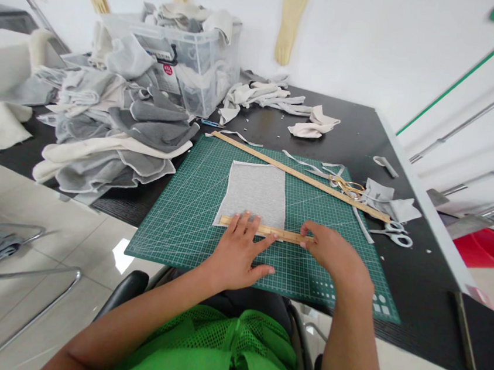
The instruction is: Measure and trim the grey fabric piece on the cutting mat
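Observation:
A grey piece of cloth (256, 189) lies flat on the green cutting mat (173, 218). Across its near edge runs a short wooden ruler (286, 235). My left hand (240, 252) rests with fingers spread over the ruler and the cloth's lower edge. At the ruler's right end, my right hand (332, 250) has thumb and fingers closed on it. Beyond the cloth, a long wooden ruler (300, 179) lies slantwise over the mat. Gold-handled scissors (346, 185) lie partly under it, and white-handled scissors (396, 233) rest by the mat's right edge.
Heaped grey and cream cloth (117, 118) covers the table's left, before a clear plastic box (205, 75) full of fabric. More scraps (265, 95) lie at the back, near a blue-handled tool (212, 123). A phone-like dark object (484, 339) sits at the right edge.

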{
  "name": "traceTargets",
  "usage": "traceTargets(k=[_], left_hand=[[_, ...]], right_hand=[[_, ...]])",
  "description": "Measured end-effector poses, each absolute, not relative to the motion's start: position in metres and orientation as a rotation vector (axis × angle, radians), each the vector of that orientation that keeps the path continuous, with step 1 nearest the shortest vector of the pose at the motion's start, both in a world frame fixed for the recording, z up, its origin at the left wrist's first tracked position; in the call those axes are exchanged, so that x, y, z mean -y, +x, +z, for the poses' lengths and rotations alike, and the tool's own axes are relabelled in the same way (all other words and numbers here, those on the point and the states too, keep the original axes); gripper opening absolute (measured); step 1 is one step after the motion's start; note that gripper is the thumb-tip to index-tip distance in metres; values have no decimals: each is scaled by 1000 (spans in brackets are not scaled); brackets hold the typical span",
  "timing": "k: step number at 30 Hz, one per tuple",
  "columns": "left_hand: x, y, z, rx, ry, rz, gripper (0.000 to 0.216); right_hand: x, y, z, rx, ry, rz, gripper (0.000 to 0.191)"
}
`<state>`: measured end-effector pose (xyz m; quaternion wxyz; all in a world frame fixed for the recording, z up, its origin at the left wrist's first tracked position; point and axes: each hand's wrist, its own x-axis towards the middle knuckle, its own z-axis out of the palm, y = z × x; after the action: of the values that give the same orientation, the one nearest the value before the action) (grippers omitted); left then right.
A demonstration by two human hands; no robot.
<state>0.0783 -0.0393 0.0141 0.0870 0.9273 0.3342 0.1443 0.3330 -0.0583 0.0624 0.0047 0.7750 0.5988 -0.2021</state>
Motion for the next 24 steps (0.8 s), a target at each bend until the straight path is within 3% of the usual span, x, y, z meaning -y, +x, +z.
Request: traceTargets(k=[15, 18, 24], left_hand=[[40, 78, 15, -979, 2764, 434, 70], [39, 79, 14, -989, 2763, 421, 70], [40, 80, 12, -1006, 2764, 416, 91]], right_hand=[[60, 327, 68, -1843, 2422, -659, 4], [58, 327, 66, -1843, 2433, -652, 11], [54, 324, 58, -1836, 2469, -601, 12]])
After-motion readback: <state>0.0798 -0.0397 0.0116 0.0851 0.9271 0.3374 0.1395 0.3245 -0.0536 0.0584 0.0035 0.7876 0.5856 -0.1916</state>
